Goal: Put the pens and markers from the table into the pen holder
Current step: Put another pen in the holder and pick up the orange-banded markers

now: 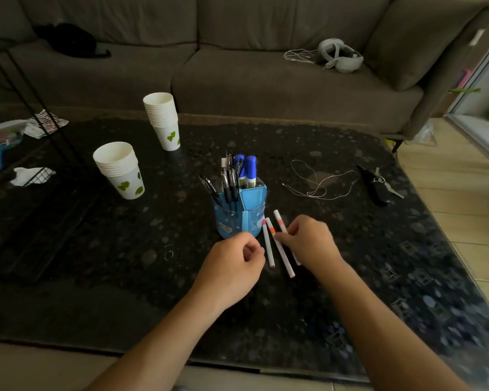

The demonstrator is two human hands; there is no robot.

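Note:
A blue plastic pen holder (239,215) stands mid-table with several black pens (227,182) and two blue-capped markers (246,169) upright in it. Just right of its base lie three thin white markers on the dark table: a pink-tipped one (268,246), a longer orange-banded one (281,252), and a third (280,221) partly under my right hand. My right hand (308,241) rests over that third marker, fingertips touching it and the middle one. My left hand (235,263) hovers beside the pink-tipped marker, fingers curled, nothing visibly in it.
Two stacks of paper cups (119,167) (163,119) stand to the left. A loose string (319,182) and black scissors with keys (377,183) lie to the right. A black wire rack (34,108) is at far left. A sofa (237,66) runs behind the table.

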